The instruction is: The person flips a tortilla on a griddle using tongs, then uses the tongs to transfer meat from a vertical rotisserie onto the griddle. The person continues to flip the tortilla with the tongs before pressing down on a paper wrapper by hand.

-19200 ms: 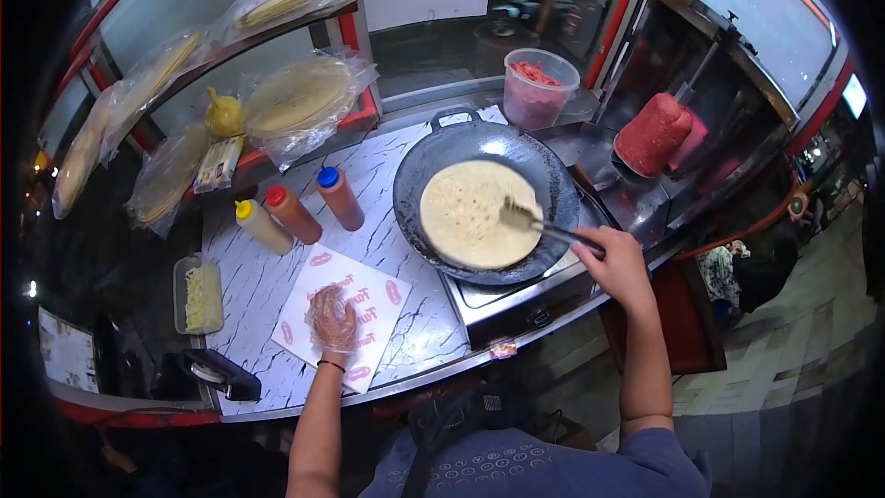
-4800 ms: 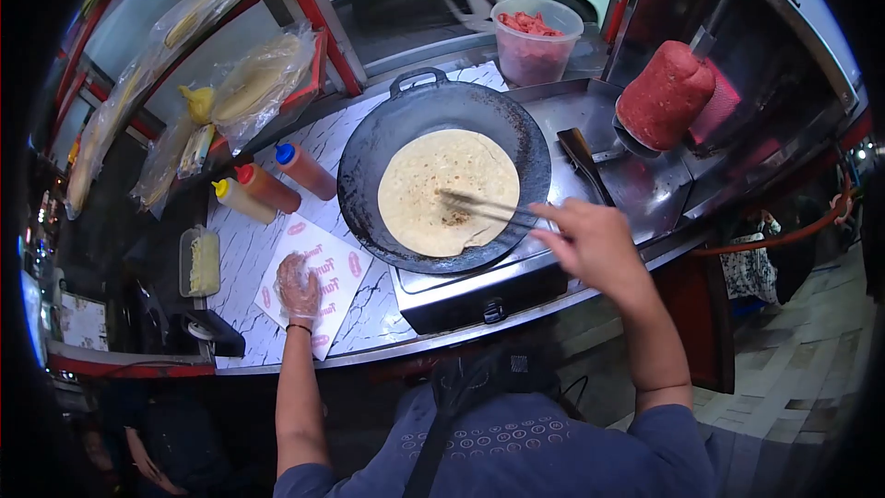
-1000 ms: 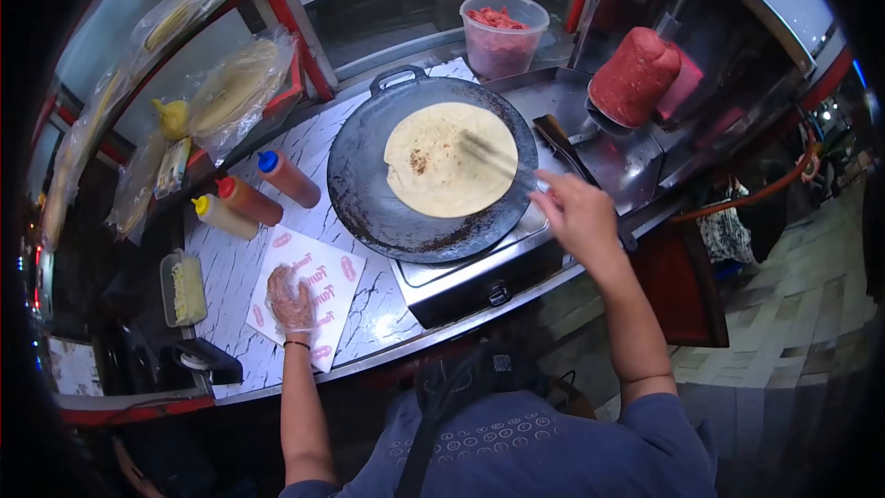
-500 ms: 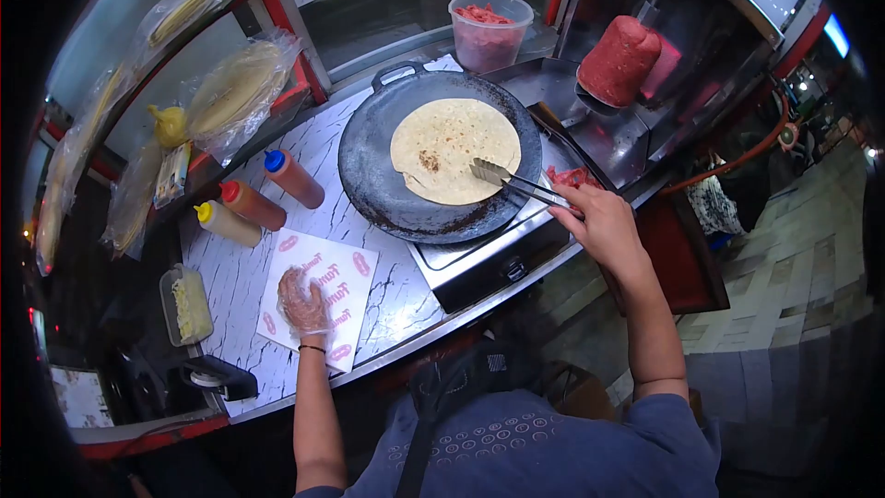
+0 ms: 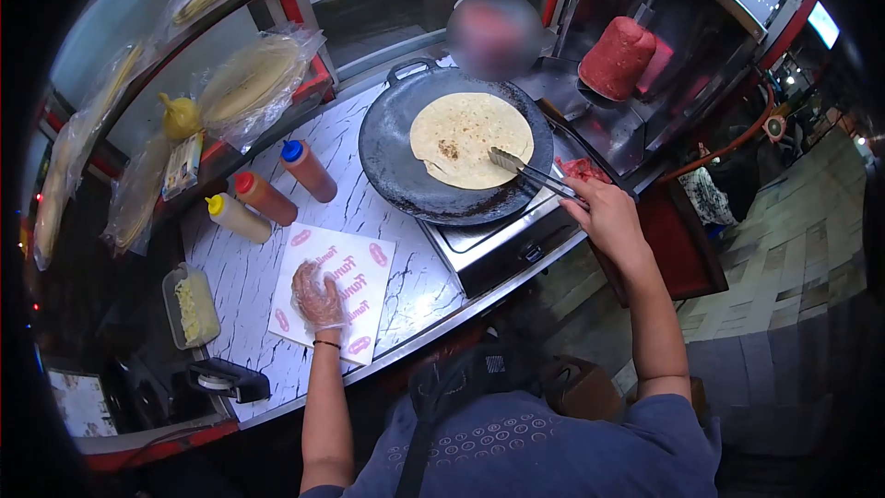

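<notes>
A round flatbread (image 5: 475, 129) lies on the dark griddle pan (image 5: 387, 166), with a browned patch on its left side. My right hand (image 5: 604, 217) is closed around a pair of metal tongs (image 5: 539, 180), whose tips touch the flatbread's right edge. In a clear plastic glove, my left hand (image 5: 319, 297) rests on a stack of printed wrapping paper (image 5: 364, 272), fingers spread and slightly bent. Red meat (image 5: 583, 170) lies beside the pan, partly hidden behind the tongs and my right hand.
Three squeeze bottles (image 5: 309, 171) stand left of the pan. A tub of shredded pale food (image 5: 192, 306) sits at the left edge, near a tape dispenser (image 5: 230, 380). Bagged flatbreads (image 5: 249, 83) fill the shelf. A meat cone (image 5: 618, 60) stands on a spit behind, right.
The whole view has shifted slightly, moving the counter items rightward in the picture. Both hands keep their places, the left on the paper and the right on the tongs.
</notes>
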`<action>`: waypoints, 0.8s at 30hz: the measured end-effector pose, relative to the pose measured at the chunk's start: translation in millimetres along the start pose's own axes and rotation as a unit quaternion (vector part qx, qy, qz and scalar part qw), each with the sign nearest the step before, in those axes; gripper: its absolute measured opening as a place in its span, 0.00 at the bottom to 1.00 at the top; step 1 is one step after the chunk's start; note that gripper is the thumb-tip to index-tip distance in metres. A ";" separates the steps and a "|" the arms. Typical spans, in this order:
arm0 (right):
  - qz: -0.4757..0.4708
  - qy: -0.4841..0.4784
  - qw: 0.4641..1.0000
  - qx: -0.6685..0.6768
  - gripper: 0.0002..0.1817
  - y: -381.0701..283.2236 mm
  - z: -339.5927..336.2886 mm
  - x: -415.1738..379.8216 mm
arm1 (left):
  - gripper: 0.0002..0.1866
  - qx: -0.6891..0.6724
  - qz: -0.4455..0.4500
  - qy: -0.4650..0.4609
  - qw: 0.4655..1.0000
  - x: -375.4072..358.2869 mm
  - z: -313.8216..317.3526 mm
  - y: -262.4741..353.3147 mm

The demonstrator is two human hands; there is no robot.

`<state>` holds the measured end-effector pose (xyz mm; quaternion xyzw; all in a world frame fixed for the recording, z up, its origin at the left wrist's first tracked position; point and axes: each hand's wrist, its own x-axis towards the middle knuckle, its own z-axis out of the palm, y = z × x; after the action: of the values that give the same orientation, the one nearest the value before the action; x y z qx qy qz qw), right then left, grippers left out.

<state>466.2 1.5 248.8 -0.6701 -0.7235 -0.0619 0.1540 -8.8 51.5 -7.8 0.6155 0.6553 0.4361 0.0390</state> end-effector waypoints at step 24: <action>-0.064 0.112 0.992 -0.002 0.22 30.6 -11.1 4.2 | 0.20 0.012 -0.009 0.007 1.000 0.0 -0.7 1.5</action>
<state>497.8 5.1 257.0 -0.6119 -0.7426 -0.1477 0.2285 -8.1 50.9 -6.4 0.6073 0.6659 0.4322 0.0310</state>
